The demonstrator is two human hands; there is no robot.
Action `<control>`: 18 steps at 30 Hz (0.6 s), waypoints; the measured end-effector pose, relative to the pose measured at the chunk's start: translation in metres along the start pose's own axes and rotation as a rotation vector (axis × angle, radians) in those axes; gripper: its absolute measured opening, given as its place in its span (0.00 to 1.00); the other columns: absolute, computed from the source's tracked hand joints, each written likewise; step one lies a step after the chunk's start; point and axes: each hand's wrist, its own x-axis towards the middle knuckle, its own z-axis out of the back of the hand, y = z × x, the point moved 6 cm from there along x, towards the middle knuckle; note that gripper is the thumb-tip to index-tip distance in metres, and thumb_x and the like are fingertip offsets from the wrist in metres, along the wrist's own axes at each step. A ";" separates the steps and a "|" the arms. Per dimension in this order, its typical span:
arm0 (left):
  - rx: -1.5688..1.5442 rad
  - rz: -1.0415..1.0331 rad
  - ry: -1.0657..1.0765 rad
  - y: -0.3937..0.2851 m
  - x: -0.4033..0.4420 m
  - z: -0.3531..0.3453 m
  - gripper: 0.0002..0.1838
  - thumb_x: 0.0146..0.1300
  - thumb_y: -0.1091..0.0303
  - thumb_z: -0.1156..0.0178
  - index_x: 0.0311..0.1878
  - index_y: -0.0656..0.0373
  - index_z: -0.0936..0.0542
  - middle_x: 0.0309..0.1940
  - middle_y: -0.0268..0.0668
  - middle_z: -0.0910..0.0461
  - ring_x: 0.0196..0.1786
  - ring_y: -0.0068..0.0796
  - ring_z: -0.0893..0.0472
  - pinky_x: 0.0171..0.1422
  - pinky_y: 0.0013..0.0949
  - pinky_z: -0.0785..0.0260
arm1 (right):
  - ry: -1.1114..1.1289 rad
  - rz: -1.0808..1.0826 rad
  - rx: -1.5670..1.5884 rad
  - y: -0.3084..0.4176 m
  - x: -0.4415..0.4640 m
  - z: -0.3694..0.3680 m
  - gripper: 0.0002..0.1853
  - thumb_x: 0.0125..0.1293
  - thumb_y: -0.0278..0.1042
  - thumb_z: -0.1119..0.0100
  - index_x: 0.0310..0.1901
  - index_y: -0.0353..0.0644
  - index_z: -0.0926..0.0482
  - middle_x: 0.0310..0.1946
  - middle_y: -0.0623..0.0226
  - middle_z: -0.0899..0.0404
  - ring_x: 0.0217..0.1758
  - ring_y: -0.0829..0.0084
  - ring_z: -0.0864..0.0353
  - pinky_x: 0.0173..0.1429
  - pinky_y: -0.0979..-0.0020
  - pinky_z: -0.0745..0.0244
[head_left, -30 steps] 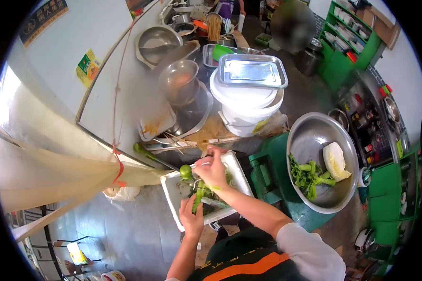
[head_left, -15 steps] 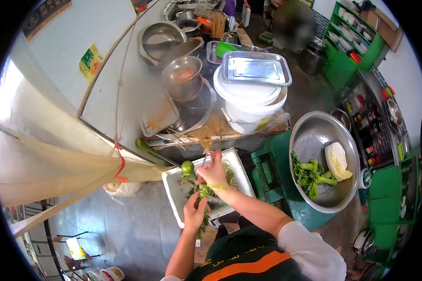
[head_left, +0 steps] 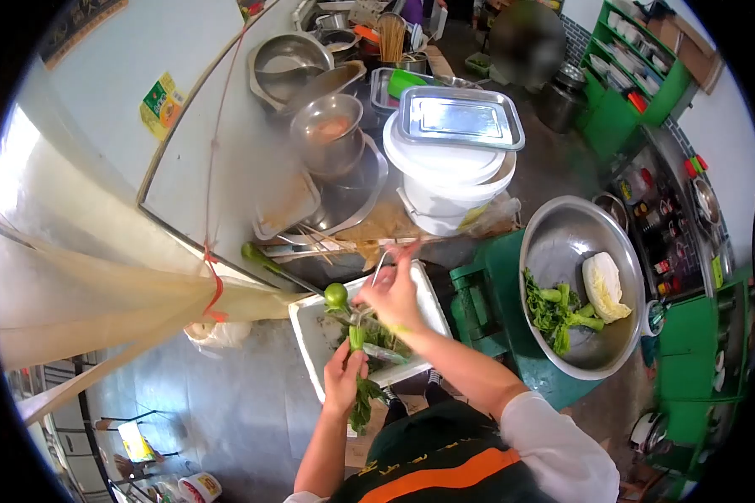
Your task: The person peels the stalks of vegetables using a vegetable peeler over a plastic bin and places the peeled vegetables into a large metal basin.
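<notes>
My left hand (head_left: 344,377) is closed around a leafy green vegetable stalk (head_left: 357,338), its cut pale-green end pointing away from me and its leaves hanging below my fist. Just beyond that end, my right hand (head_left: 392,298) grips a thin, shiny metal tool (head_left: 380,267); whether it is a peeler or a knife I cannot tell. Both hands are over a white foam box (head_left: 309,352) holding green scraps (head_left: 382,335). Beside my right hand is a round green object (head_left: 335,295) at the box's far-left edge.
To the right, a steel basin (head_left: 554,220) on a green stand (head_left: 538,356) holds trimmed green stalks (head_left: 562,317) and a napa cabbage (head_left: 602,285). Ahead are a lidded white bucket (head_left: 445,184) and stacked steel pots (head_left: 327,138). A tied curtain (head_left: 143,310) hangs at left.
My right hand has moved slightly away from me and right, off the stalk, showing the metal tool. The stalk's pale end and hanging leaves show more clearly in my left hand.
</notes>
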 end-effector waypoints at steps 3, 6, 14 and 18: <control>-0.059 0.035 0.086 0.002 0.000 -0.007 0.08 0.57 0.76 0.53 0.40 0.65 0.29 0.26 0.32 0.32 0.23 0.18 0.36 0.27 0.21 0.44 | 0.199 0.139 -0.046 -0.006 -0.019 -0.020 0.36 0.42 0.19 0.42 0.55 0.40 0.48 0.21 0.70 0.30 0.22 0.80 0.28 0.25 0.80 0.32; -0.147 0.060 0.112 -0.002 -0.007 -0.007 0.10 0.57 0.76 0.53 0.43 0.65 0.30 0.26 0.31 0.32 0.23 0.17 0.36 0.28 0.20 0.44 | -0.116 0.230 -0.333 -0.010 0.017 0.009 0.34 0.42 0.20 0.42 0.53 0.40 0.46 0.19 0.69 0.30 0.21 0.81 0.29 0.24 0.82 0.35; -0.256 0.132 0.165 -0.003 -0.005 -0.007 0.13 0.59 0.72 0.54 0.47 0.65 0.31 0.25 0.32 0.33 0.23 0.19 0.38 0.28 0.21 0.45 | 0.168 -0.022 0.271 0.005 -0.012 -0.017 0.34 0.44 0.13 0.46 0.53 0.40 0.50 0.24 0.63 0.31 0.24 0.73 0.24 0.28 0.73 0.25; -0.123 0.072 0.249 -0.010 -0.011 -0.004 0.16 0.59 0.70 0.52 0.49 0.65 0.32 0.24 0.32 0.33 0.24 0.19 0.38 0.29 0.21 0.44 | -0.002 0.031 -0.184 -0.002 0.019 0.003 0.35 0.44 0.15 0.46 0.54 0.40 0.51 0.22 0.68 0.34 0.24 0.76 0.25 0.26 0.73 0.25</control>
